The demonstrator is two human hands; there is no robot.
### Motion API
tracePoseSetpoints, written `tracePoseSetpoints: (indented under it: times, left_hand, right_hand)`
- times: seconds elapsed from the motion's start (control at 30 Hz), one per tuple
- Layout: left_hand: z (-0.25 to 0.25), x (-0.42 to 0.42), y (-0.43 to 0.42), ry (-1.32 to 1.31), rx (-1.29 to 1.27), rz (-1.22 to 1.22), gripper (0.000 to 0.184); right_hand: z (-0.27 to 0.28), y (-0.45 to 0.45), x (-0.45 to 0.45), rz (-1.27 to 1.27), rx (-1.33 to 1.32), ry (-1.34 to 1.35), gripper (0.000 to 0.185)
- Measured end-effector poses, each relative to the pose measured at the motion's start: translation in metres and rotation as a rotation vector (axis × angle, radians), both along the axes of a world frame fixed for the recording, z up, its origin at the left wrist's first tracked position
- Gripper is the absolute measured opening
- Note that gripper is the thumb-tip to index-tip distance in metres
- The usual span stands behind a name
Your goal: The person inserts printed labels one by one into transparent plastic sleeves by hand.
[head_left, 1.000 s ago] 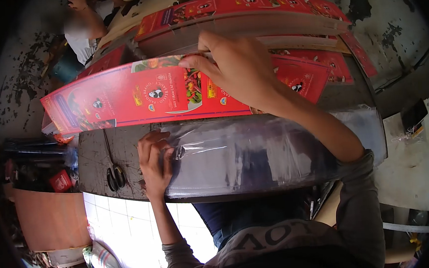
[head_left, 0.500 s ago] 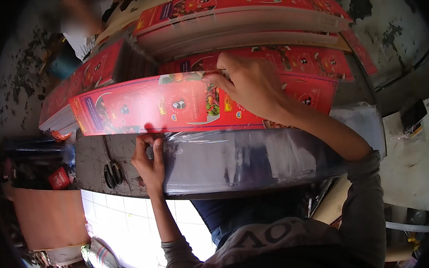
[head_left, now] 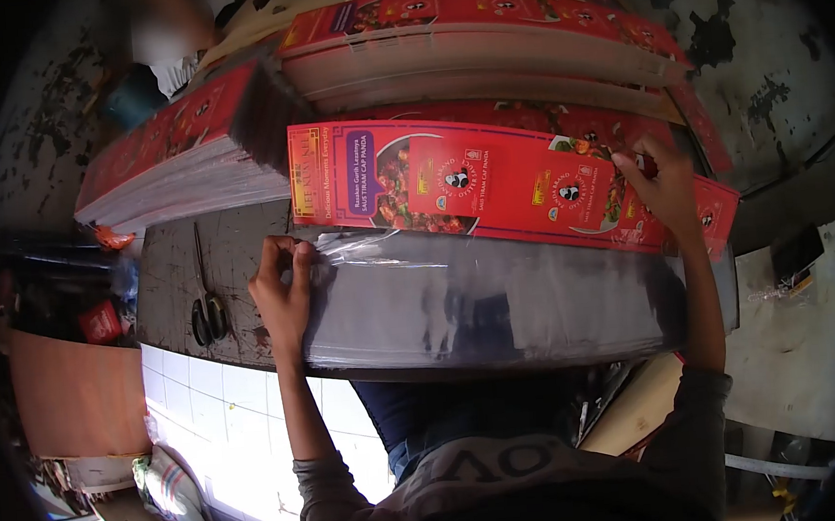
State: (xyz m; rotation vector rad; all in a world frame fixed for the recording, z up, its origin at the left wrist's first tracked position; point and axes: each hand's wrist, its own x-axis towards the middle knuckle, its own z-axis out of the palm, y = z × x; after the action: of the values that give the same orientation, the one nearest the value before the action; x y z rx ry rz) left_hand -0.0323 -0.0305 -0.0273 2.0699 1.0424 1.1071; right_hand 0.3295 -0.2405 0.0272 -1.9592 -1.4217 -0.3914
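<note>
A long red printed cardboard strip (head_left: 519, 190) with food pictures and panda logos slants above a pile of clear plastic sleeves (head_left: 556, 299). My right hand (head_left: 666, 185) grips the strip near its right end, thumb on the printed face and other fingers partly hidden. At the pile's upper left corner, my left hand (head_left: 282, 284) is closed in a pinch on the wrinkled edge of the top plastic sleeve. The strip's left end lies just above and to the right of that pinch.
Black-handled scissors (head_left: 209, 319) lie on the dark worktable (head_left: 162, 278) at left. Stacks of red printed strips stand at the back (head_left: 480, 48) and back left (head_left: 178, 151). Another person (head_left: 169, 36) is at the far upper left, blurred.
The red strip has shifted right and now tilts down to the right. My right hand has moved right and lower with it. My left hand stays at the sleeve corner.
</note>
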Motion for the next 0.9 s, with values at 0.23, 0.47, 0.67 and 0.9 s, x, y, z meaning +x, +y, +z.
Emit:
tracePoseSetpoints:
  times: [0.23, 0.47, 0.67, 0.9]
  left_hand:
    - [0.001, 0.002, 0.007, 0.001, -0.09, -0.039, 0.02]
    - [-0.007, -0.001, 0.013, -0.122, -0.203, -0.116, 0.016]
    - [-0.008, -0.005, 0.01, -0.185, -0.221, -0.061, 0.027]
    - [-0.005, -0.006, 0.011, -0.162, -0.27, -0.049, 0.026]
  right_hand:
    - [-0.003, -0.002, 0.005, -0.033, -0.046, -0.031, 0.034]
    - [-0.006, 0.002, 0.006, 0.009, -0.071, -0.143, 0.038]
    - [-0.005, 0.005, 0.004, 0.001, -0.141, -0.137, 0.038]
    - [-0.004, 0.001, 0.003, 0.019, -0.236, -0.162, 0.036]
